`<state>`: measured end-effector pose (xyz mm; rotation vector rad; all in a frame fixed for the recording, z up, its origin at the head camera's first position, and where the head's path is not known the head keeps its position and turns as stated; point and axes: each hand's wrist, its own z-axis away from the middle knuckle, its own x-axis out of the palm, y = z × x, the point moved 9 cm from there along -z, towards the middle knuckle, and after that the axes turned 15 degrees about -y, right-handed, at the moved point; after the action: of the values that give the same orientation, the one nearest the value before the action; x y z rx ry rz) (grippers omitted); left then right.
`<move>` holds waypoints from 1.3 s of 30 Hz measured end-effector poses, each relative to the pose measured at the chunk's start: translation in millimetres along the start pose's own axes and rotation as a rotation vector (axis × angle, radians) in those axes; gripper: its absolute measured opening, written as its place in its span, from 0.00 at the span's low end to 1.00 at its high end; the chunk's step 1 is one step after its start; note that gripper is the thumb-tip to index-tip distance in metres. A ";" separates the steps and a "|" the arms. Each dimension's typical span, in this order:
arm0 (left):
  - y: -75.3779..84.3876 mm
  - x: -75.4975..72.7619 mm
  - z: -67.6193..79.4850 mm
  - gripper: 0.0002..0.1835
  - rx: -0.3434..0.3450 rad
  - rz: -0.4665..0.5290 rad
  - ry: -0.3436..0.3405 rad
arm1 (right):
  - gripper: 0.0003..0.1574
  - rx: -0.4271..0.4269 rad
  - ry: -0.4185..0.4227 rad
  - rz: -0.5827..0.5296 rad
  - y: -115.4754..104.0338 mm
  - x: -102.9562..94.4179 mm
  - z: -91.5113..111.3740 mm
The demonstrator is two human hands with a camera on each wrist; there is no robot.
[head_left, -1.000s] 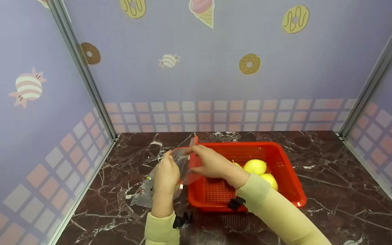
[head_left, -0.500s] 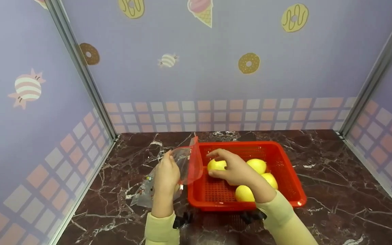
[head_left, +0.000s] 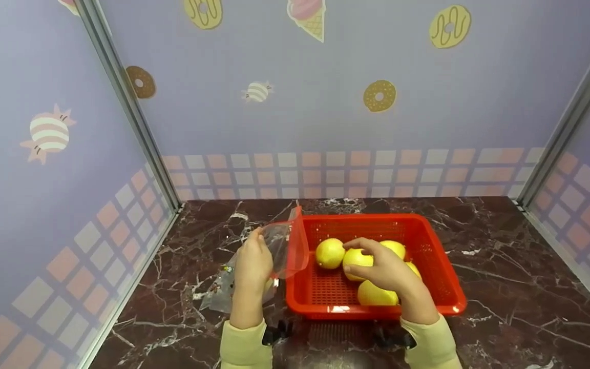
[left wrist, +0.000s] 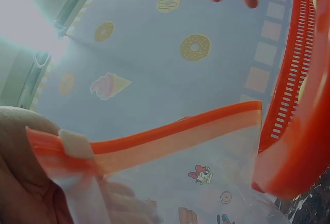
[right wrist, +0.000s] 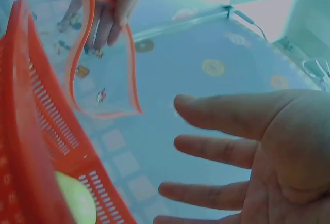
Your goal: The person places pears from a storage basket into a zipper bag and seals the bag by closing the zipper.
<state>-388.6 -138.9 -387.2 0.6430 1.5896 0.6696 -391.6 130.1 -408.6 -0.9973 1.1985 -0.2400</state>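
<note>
My left hand (head_left: 252,261) grips a clear zip bag (head_left: 282,251) by its edge. The bag's orange-red zip strip (left wrist: 175,128) and small cartoon prints show up close in the left wrist view. Its mouth gapes toward the red basket (head_left: 320,309), beside the basket's left rim. A hint of yellow shows through the plastic beside my left wrist. Over the basket, my right hand (head_left: 387,269) holds nothing, its fingers spread above a round yellow fruit (head_left: 357,262). Another yellow fruit (head_left: 330,253) lies left of it and one (head_left: 377,293) in front; others are partly hidden by the hand.
The basket has slotted walls and stands on a dark marbled tabletop (head_left: 510,287). Lilac panels (head_left: 336,128) with sweet and doughnut prints enclose the back and both sides, joined by metal posts (head_left: 121,102) at the corners.
My right hand has left the bag's mouth and moved right, over the fruit in the basket. The bag's mouth stands open in my left hand, which has stayed in place.
</note>
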 end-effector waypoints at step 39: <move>-0.6 3.8 -3.0 0.21 -0.012 0.018 -0.048 | 0.33 0.308 -0.264 0.322 55.9 36.7 -1.3</move>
<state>-392.1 -136.7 -389.9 0.6610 1.5364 0.6719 -396.7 138.2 -474.8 -0.5381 1.0240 -0.0328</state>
